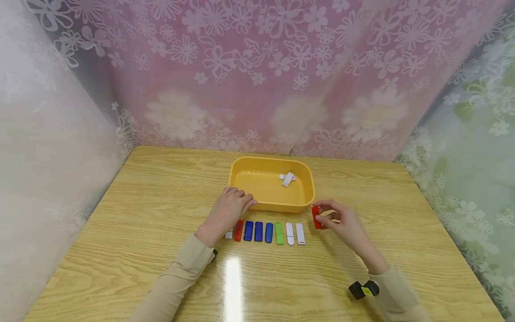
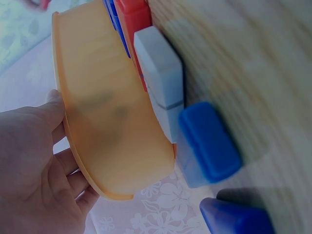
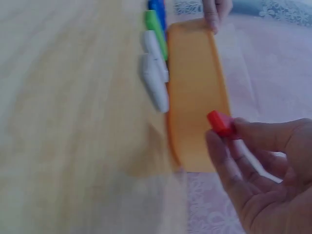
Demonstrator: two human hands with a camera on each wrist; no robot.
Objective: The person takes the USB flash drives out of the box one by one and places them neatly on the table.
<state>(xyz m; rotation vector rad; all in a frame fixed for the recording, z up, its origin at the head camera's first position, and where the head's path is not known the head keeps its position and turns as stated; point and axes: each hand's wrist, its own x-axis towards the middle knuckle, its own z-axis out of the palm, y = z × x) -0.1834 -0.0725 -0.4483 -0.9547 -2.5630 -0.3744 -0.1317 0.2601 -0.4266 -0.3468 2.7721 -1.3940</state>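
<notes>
My right hand (image 1: 344,223) pinches a red USB flash drive (image 1: 315,218) between thumb and fingers, just off the near right corner of a yellow plastic bin (image 1: 277,207). The right wrist view shows the same red flash drive (image 3: 222,123) at the fingertips. My left hand (image 1: 228,209) grips the bin's near rim toward its left end, thumb (image 2: 54,100) against the edge. Two white flash drives (image 1: 287,180) lie crossed inside the bin, at the right. Along the bin's near side runs a row of flash drives, among them a red one (image 1: 238,230) and a green one (image 1: 279,233).
Three blue flash drives (image 1: 259,231) sit mid-row, and two white ones (image 1: 300,234) end it at the right. A grey-white one (image 1: 229,234) is partly hidden under my left wrist. Flowered curtains (image 1: 257,89) hang behind and beside the wooden table (image 1: 169,179).
</notes>
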